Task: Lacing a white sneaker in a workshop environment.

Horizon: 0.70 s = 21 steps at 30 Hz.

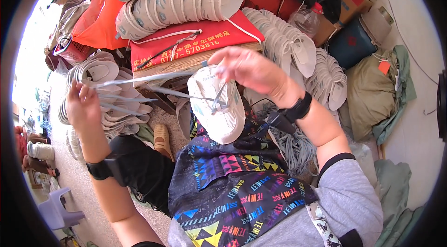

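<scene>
A white mesh shoe upper (pixel 217 123) with grey-blue trim is above my lap, its toe toward me. My right hand (pixel 253 71), blurred by motion, has its fingers curled at the upper's far end; its exact hold on the upper is partly smeared. Out to the left, my left hand (pixel 84 105) is closed on a pale grey-blue shoelace (pixel 149 78). The lace stretches between that hand and the upper. Other lace strands hang or run slack between the two, and one short strand rises from the eyelets toward my right fingers.
Ahead is a wooden stand with a red printed cover (pixel 186 44), bearing a nested row of uppers (pixel 179 7). More uppers lie heaped at left (pixel 104 74) and stacked at right (pixel 293 44). A bundle of grey laces (pixel 298 149) hangs beside my lap. A purple stool (pixel 60 209) stands at left.
</scene>
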Tool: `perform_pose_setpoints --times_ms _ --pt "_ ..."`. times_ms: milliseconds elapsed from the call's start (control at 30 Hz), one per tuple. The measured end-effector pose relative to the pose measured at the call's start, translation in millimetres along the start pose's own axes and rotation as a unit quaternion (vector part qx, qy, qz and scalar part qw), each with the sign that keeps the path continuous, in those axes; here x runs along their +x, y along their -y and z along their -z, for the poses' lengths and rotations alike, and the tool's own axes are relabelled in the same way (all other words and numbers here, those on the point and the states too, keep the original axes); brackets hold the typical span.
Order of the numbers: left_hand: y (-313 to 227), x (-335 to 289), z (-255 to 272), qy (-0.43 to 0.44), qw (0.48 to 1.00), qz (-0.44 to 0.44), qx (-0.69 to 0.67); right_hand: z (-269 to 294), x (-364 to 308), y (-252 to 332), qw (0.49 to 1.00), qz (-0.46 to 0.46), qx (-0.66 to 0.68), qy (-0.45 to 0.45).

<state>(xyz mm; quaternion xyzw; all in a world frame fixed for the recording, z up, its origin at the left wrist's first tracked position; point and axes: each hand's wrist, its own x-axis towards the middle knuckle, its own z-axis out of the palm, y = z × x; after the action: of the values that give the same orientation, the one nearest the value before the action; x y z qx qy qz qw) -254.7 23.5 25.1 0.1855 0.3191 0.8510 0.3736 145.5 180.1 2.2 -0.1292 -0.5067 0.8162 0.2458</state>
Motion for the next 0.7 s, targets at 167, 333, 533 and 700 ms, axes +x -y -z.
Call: perform_pose_setpoints --times_ms 167,333,533,700 --pt "-52 24 170 -0.193 0.972 0.024 -0.134 50 -17 15 0.975 0.011 0.200 -0.093" --pt "-102 14 291 -0.353 0.915 -0.008 -0.195 93 -32 7 0.945 -0.017 0.249 -0.209" --pt "-106 38 355 -0.409 0.883 0.027 -0.228 192 -99 37 0.864 0.058 0.247 -0.435" --pt "-212 34 441 -0.332 0.938 -0.047 -0.088 290 -213 93 0.810 0.070 0.205 -0.545"
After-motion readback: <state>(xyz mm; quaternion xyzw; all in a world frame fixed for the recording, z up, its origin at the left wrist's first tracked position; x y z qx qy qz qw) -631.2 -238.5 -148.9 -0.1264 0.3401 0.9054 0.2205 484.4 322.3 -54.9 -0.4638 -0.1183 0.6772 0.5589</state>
